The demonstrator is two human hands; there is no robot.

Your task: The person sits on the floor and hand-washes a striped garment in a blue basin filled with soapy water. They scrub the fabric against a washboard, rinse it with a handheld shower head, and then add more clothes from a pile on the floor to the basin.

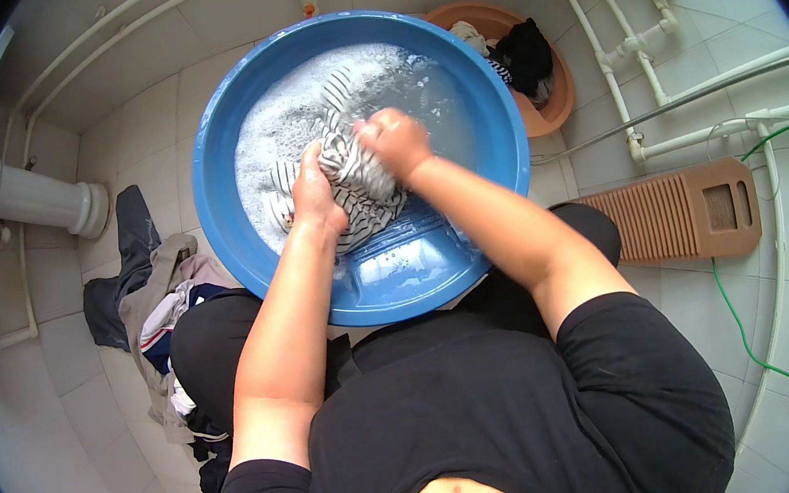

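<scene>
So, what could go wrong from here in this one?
Two risks, as I judge it. The striped cloth sits bunched between the left grip and right grip amid suds, so it could slip out mid-rub. Hard rubbing might also splash suds over the rim of the basin, perhaps onto the clothes heaped near the left knee.

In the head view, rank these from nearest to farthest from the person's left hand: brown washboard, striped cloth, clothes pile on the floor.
1. Striped cloth: touching the left hand, inside the blue tub.
2. Clothes pile: on the floor, left of the tub.
3. Brown washboard: farthest, right of the tub.
</scene>
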